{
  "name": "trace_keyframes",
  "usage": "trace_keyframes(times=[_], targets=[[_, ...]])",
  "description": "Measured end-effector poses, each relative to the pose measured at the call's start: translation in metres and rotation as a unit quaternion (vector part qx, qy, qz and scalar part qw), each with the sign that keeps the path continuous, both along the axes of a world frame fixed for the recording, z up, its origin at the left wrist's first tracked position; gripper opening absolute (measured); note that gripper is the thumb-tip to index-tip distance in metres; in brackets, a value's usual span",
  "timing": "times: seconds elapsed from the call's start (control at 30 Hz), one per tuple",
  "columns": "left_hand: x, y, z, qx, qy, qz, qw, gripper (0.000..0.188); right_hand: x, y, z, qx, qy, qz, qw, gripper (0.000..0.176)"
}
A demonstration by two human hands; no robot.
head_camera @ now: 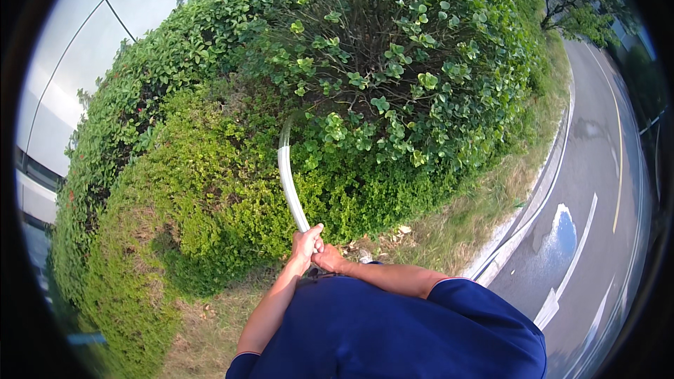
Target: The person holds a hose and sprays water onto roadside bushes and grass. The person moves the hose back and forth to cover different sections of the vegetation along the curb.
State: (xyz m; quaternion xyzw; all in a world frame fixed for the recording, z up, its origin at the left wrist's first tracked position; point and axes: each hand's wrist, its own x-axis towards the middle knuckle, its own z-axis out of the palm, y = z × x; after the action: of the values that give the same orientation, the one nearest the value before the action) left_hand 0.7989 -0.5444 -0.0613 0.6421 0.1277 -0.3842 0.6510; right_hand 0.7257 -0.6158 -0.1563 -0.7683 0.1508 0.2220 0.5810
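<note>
A pale, ribbed hose (291, 187) rises from my hands and bends away from me over the low shrubs (210, 168). From its far end a translucent arc of water (286, 131) runs toward the shaded base of a taller leafy bush (368, 63). My left hand (306, 243) is wrapped around the hose, its thumb lying along it. Close behind and touching it, my right hand (329, 259) is closed at the hose's near end. The rest of the hose is hidden by my hands and my blue shirt (389, 321).
A dense hedge (131, 84) runs along a pale panelled wall (63, 47) on the left. Dry grass (437, 237) borders the planting, with a kerb (505, 252) beyond it. On the right, a paved road (590, 158) carries a wet patch (559, 237).
</note>
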Motion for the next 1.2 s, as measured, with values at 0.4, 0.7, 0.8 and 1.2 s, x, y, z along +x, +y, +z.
trace_keyframes(times=[0.4,0.7,0.8,1.2], targets=[[0.0,-0.003,-0.001,0.0,0.003,-0.015,1.0,0.031,0.0,0.001,-0.023,-0.065,-0.047,0.056,0.995,0.041],[0.001,-0.006,0.003,0.005,0.001,-0.021,1.0,0.03,-0.002,-0.005,0.013,-0.022,0.001,0.001,1.0,0.035],[0.001,-0.007,0.003,0.004,0.0,-0.021,1.0,0.03,-0.003,-0.007,0.019,-0.051,-0.016,0.029,0.998,0.031],[-0.001,-0.009,0.002,-0.002,0.012,-0.019,1.0,0.031,-0.004,-0.012,0.027,-0.114,-0.059,0.105,0.986,0.021]])
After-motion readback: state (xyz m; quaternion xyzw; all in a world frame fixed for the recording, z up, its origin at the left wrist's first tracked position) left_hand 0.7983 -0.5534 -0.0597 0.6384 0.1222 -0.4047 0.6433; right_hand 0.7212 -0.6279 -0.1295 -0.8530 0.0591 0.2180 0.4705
